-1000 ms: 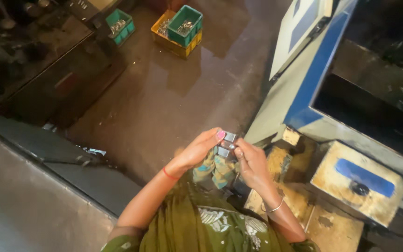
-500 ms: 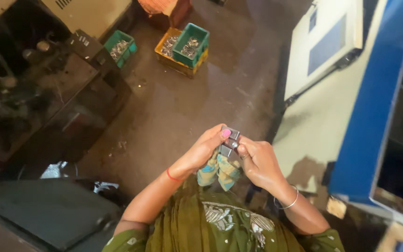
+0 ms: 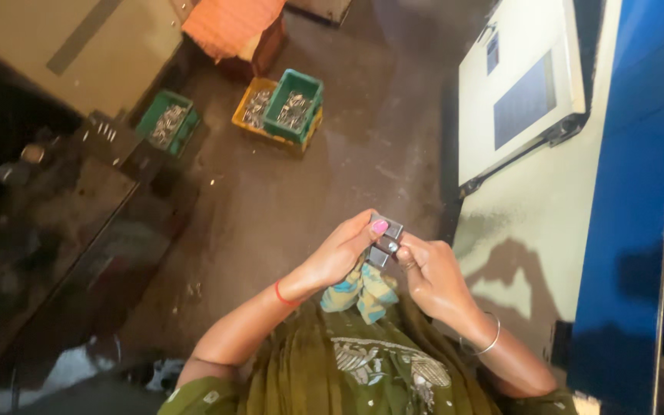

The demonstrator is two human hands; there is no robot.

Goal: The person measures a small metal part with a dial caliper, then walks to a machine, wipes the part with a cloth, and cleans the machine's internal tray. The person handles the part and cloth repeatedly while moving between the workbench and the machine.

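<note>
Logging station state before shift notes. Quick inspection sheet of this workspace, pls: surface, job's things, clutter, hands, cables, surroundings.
Surface: dark stained concrete floor, scuffed.
Job's things: small grey metal part held between both hands above a patterned cloth.
Clutter: green crate nested in a yellow crate, another green crate, all with small metal pieces.
Hands: left hand and right hand both pinch the part.
Cables: nothing seen.
Surroundings: cream and blue machine at right, dark bench at left, orange covered stool at top.
</note>
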